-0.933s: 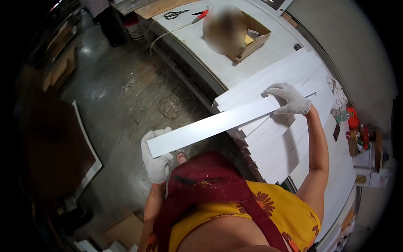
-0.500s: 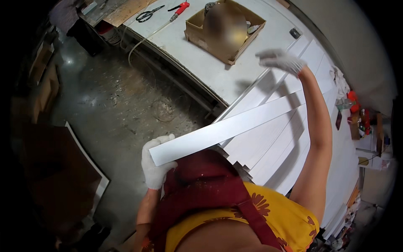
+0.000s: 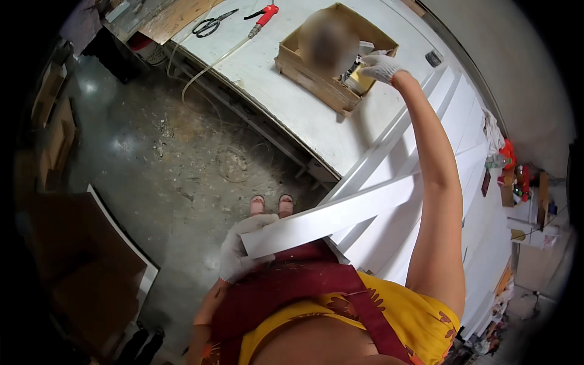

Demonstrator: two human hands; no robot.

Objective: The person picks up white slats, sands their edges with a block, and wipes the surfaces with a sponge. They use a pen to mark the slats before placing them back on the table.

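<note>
My left hand [image 3: 233, 250], in a white knit glove, is closed round the near end of a long white board [image 3: 328, 220]. The board slants up to the right, its far part lying across other white boards [image 3: 384, 236] on the table. At the cardboard box [image 3: 311, 78], my gloved right hand [image 3: 383, 68] reaches over the right side with fingers stretched out. Beneath those fingers is a yellow item [image 3: 361, 81] whose kind I cannot make out. A blur hides much of the box's contents.
On the white table [image 3: 267, 79] lie scissors [image 3: 210, 25], a red air blow gun [image 3: 265, 18] with a hose, and a small dark roll [image 3: 434, 58]. A brown panel [image 3: 79, 255] with a white edge stands at the left. Clutter [image 3: 517, 182] lines the right side.
My right hand has moved left from above the boards to the box. My left hand and the held board end have shifted slightly right and down in view.
</note>
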